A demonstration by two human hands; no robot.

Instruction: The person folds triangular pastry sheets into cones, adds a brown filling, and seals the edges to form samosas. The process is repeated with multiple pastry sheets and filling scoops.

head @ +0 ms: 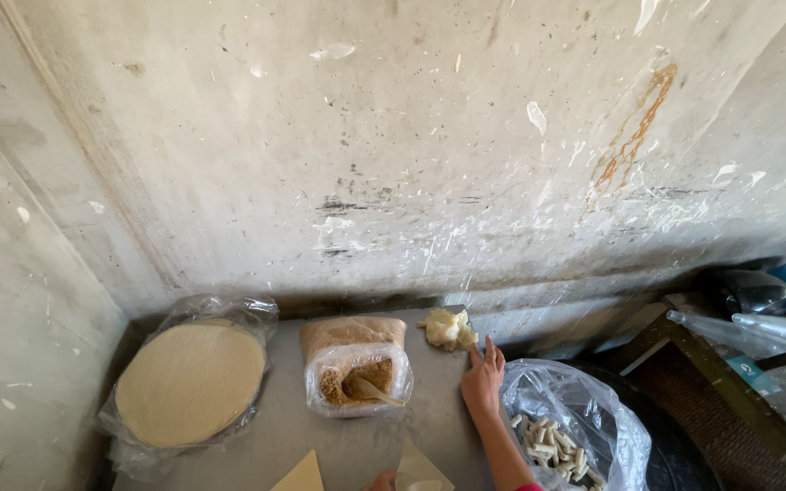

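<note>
Folded triangular wrappers [420, 470], judged thin and tearable, are touched by the barely visible left hand [380, 480], grip indeterminable, while the open-fingered right hand [482, 382] reaches soft, sticky-looking dough [448, 328] at the wall.

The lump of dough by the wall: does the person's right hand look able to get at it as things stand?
Probably yes. The right hand lies open just below the lump of dough, fingertips nearly touching it, with nothing between them.

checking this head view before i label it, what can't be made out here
- Left hand: cut off by the bottom edge; its grip cannot be told.
- Folded wrapper beside it: lower part cut off too.
- Bag of crumbs: the spoon's bowl is buried in the crumbs.
- Right hand: fingertips near the pale lump; contact unclear.
</note>
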